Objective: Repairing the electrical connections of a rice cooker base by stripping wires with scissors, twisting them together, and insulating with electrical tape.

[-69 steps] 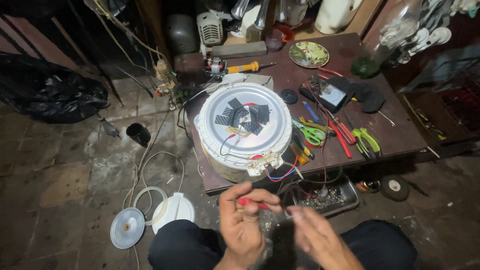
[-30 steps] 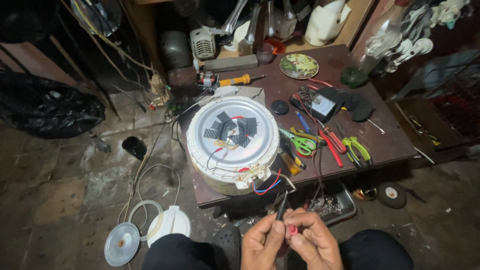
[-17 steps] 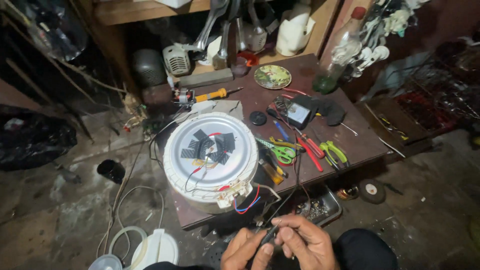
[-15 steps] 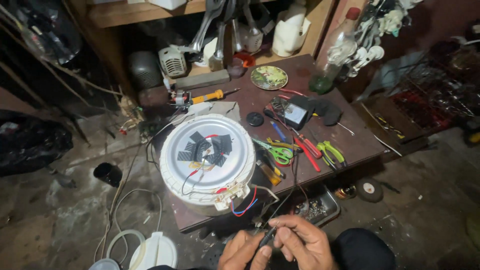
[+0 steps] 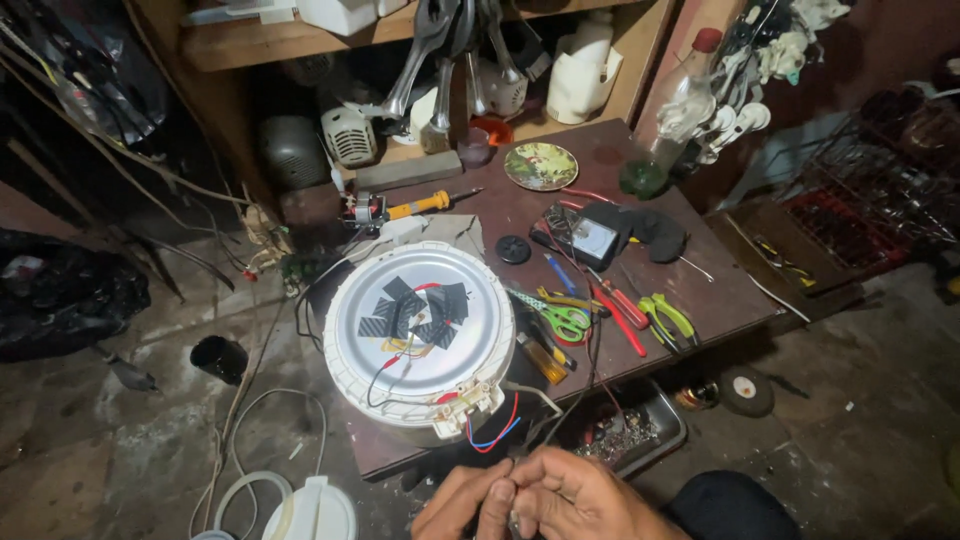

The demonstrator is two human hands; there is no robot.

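While both hands have slid down past the counter's [image 5: 700, 300] near edge, left hand [image 5: 462, 502] and right hand [image 5: 580, 498] fingers stay pinched together on a thin dark wire [image 5: 585, 380] running up toward the round white appliance base [image 5: 420, 335]

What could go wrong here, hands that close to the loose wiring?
Both hands pinch something small, hidden between the fingers, right by the red and blue wires trailing from the round white upturned appliance; a tug might strain those leads. The appliance sits at the brown table's edge and could slide off.
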